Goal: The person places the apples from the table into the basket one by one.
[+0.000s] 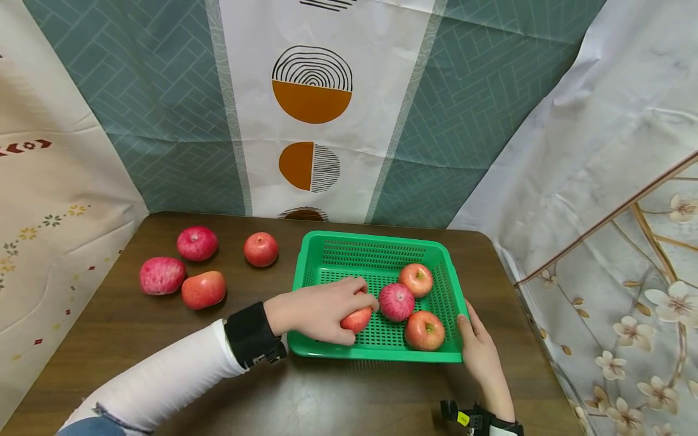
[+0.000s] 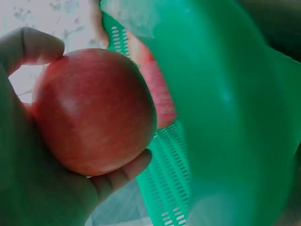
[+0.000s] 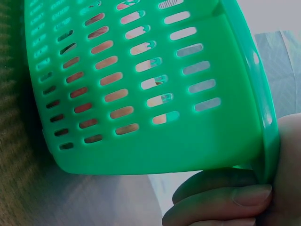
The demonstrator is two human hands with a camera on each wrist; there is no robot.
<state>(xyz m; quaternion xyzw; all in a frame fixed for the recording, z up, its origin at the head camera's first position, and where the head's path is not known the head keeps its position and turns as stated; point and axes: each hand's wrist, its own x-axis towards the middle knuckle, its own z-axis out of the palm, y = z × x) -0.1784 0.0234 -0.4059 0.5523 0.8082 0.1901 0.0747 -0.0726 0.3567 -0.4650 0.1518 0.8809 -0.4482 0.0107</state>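
Note:
My left hand point(image 1: 322, 309) reaches over the left side of a green plastic basket point(image 1: 376, 238) and holds a red apple point(image 1: 357, 320) inside it. In the left wrist view, thumb and fingers curl round this apple point(image 2: 96, 113). To its right in the basket lie two more red apples, a rear one point(image 1: 416, 280) and a front one point(image 1: 425, 331), with a deep pink streaked fruit point(image 1: 396, 302) between them. My right hand point(image 1: 480, 345) grips the basket's right rim, its fingers point(image 3: 221, 202) bent under the edge in the right wrist view.
On the left of the brown wooden table point(image 1: 376, 393) lie two deep pink fruits, one at the back point(image 1: 197, 243) and one farther left point(image 1: 162, 275). Beside them sits a yellowish-red apple point(image 1: 204, 290). Another red apple point(image 1: 261, 249) stands nearer the basket. Patterned cloth hangs behind the table.

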